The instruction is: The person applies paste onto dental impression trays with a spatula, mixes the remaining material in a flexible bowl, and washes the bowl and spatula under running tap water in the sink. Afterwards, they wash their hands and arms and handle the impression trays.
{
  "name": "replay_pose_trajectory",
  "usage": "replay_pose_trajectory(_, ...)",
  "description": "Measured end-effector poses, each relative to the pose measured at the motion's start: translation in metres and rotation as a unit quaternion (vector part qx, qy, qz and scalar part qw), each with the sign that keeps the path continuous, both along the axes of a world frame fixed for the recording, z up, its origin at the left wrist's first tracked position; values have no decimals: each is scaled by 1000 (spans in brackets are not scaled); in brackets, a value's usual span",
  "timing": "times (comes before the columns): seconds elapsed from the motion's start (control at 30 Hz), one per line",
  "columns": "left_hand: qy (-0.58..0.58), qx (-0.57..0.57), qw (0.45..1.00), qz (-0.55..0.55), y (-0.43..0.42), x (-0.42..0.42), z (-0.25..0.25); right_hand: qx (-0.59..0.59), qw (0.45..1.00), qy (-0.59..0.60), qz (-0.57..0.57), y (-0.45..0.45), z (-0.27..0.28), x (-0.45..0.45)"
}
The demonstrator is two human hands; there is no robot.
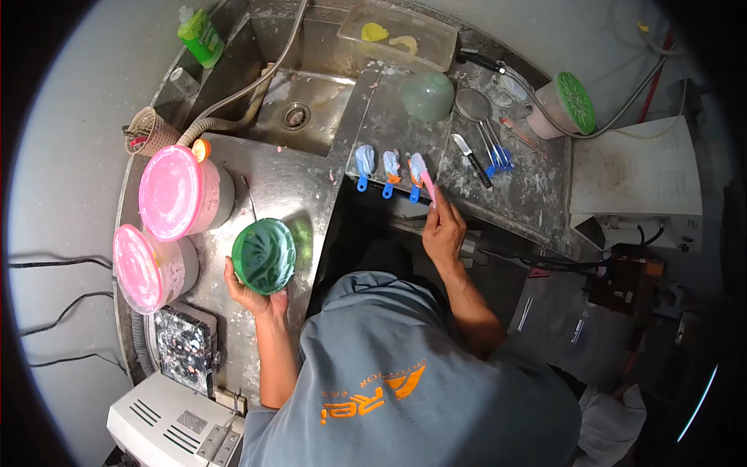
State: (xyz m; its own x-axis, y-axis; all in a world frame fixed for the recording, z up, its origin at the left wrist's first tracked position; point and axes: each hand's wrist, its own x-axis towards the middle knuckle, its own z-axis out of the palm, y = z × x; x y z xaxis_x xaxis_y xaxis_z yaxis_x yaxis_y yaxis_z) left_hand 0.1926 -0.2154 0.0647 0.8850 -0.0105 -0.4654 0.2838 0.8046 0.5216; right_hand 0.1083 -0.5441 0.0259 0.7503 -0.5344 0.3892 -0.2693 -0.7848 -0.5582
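Observation:
My left hand [257,294] is wrapped round the lower left side of a green bowl [265,255], whose inside is smeared with pale paste. In my right hand [445,227] is a pink spatula [428,185], its tip against the pale paste on the rightmost of three small blue-handled trays. That right tray [415,192] lies at the counter's front edge. Beside it are the middle tray [387,189], with paste and some orange material, and the left tray [362,182], heaped with pale paste.
Two pink-lidded tubs [170,193] [138,268] stand left of the bowl. A sink [311,93] lies behind. Near the trays are a knife [471,159], a strainer [473,104] and a translucent green bowl [428,96]. A hose [257,82] crosses the sink.

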Motion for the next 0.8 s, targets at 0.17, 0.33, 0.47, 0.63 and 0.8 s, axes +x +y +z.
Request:
replay_pose_trajectory(0.17, 10, -32, 999, -1, -4, 1, 3, 22, 1000, -12, 11, 3, 2, -2)
replay_pose_trajectory(0.33, 7, -50, 999, -9, -7, -2, 5, 15, 1000, -19, 14, 2, -3, -2)
replay_pose_trajectory(0.47, -10, -93, 995, -25, -1, -7, -1, 6, 1000, -16, 15, -1, 0, 0)
replay_pose_trajectory(0.63, 19, -122, 992, 1, 5, -7, -14, 16, 999, -46, 0, -3, 5, 4)
replay_pose_trajectory(0.8, 22, -143, 989, -17, 0, -5, -10, 288, 935, -156, 138, 18, 15, 14)
